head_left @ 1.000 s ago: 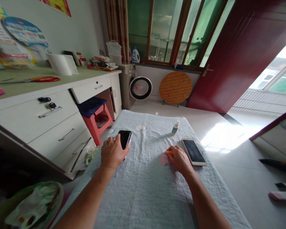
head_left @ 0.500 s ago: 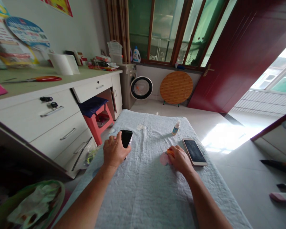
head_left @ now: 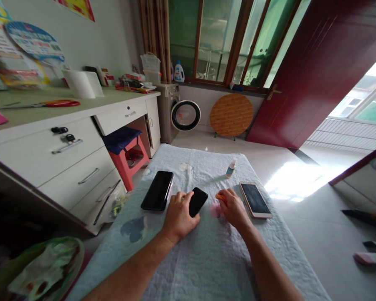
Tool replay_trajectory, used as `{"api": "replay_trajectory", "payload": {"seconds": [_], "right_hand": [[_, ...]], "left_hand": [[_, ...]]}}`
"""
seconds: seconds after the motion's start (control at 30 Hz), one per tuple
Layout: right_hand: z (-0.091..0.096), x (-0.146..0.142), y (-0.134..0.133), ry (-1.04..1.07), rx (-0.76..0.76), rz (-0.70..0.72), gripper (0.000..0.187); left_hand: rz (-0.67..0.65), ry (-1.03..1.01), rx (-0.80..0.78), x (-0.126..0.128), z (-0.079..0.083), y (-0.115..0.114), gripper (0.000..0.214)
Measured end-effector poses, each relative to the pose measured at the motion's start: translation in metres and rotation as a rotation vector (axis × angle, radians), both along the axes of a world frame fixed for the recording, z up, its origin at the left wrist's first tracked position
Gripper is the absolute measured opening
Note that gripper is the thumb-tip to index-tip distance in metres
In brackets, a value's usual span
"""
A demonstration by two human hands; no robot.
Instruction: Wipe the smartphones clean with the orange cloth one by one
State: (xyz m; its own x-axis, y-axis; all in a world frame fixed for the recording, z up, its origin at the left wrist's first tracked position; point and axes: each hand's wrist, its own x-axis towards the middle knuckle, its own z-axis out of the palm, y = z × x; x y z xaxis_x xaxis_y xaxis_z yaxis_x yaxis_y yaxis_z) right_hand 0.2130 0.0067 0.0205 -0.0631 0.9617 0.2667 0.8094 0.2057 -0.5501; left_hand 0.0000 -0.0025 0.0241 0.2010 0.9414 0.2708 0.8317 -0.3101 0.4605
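My left hand [head_left: 179, 215] is closed around the edges of a black smartphone [head_left: 199, 200], held over the middle of the bed-like padded surface. A larger black phone [head_left: 157, 191] lies face up to the left of that hand. Pinched in my right hand [head_left: 233, 209] is a small orange cloth [head_left: 220, 196], mostly hidden by the fingers. Just right of this hand rests a gold-rimmed phone [head_left: 255, 200] with a dark screen. Beyond it stands a small spray bottle [head_left: 230, 169] with a blue label, upright.
A pale blue quilted cover [head_left: 188, 259] spreads under everything. At left are a white desk [head_left: 125, 102], a red stool [head_left: 131, 161] and a lined bin [head_left: 78, 255]. Behind stand a washing machine [head_left: 167, 117] with its door ajar and a round wooden tabletop [head_left: 232, 115].
My left hand has moved right from the left-hand phone, bringing a black smartphone toward the middle. The larger black phone is now uncovered. My right hand with the cloth has shifted slightly left.
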Motion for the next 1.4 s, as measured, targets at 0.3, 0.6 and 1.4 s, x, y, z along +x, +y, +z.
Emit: {"api": "replay_trajectory", "payload": {"seconds": [0.3,0.6,1.4], "right_hand": [[-0.002,-0.022,-0.002,0.603,-0.304,0.055,0.024],[-0.003,-0.024,-0.001,0.749,-0.348,0.013,0.034],[0.031,-0.026,-0.020,-0.044,-0.303,0.474,0.022]], "left_hand": [[-0.042,0.118,-0.224,-0.008,0.002,-0.002,0.068],[-0.386,-0.018,-0.386,-0.026,0.008,-0.001,0.098],[-0.275,-0.004,-0.201,-0.005,-0.006,-0.010,0.073]]}}
